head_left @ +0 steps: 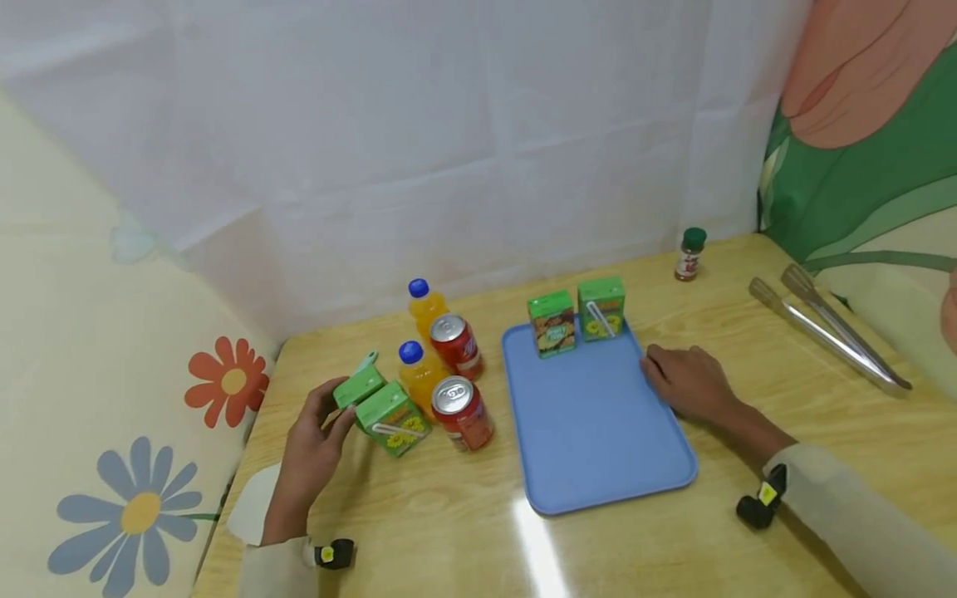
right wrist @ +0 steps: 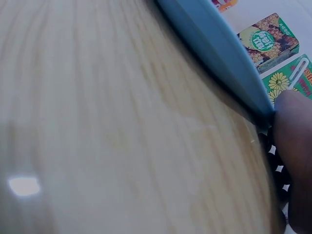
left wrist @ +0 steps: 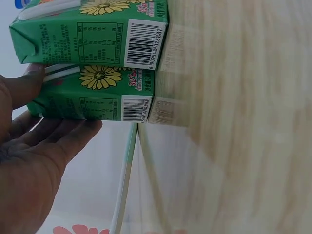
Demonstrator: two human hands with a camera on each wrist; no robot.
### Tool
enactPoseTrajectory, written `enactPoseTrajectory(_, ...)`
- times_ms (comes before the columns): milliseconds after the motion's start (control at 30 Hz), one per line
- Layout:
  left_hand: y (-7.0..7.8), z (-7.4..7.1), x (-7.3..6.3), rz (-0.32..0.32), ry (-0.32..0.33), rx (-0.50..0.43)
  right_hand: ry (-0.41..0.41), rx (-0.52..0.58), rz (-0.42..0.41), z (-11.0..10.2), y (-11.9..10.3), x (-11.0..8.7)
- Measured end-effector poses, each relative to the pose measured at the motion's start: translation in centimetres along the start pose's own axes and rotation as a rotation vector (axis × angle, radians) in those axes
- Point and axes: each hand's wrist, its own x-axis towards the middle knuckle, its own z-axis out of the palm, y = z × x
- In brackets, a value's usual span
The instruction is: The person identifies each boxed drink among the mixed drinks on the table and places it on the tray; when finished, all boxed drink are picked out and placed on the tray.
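Note:
My left hand [head_left: 314, 444] pinches a green juice carton [head_left: 360, 387], thumb on one side and fingers on the other. Right against it stands a second green carton [head_left: 394, 419] with a white straw on its front; both cartons [left wrist: 92, 36] show barcodes in the left wrist view. At the right rim of the blue tray [head_left: 598, 432], my right hand [head_left: 691, 382] has curled fingers and holds the edge. Its thumb [right wrist: 292, 122] is at the tray's rim in the right wrist view; the other fingers are mostly hidden there. Two more cartons, one brown-fronted [head_left: 553, 324] and one green [head_left: 601, 309], stand at the tray's far end.
Two orange drink bottles with blue caps [head_left: 422, 378] and two red cans [head_left: 463, 413] stand between the left hand's cartons and the tray. A spice jar [head_left: 689, 255] is at the back right, near metal tongs [head_left: 830, 332]. A white cloth wall [head_left: 478, 166] rises behind.

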Motion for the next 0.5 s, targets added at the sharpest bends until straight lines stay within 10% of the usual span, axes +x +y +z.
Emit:
enactPoseTrajectory(267,-0.5,0.0,-0.6,0.009,0.142,-0.027,-0.015,-0.001,0.008,0.3,0.1,-0.1)
enactPoseTrajectory(500,0.4,-3.1,-1.0,-0.039,0.329,-0.012,0.007,-0.005,-0.008,0.3,0.3,0.0)
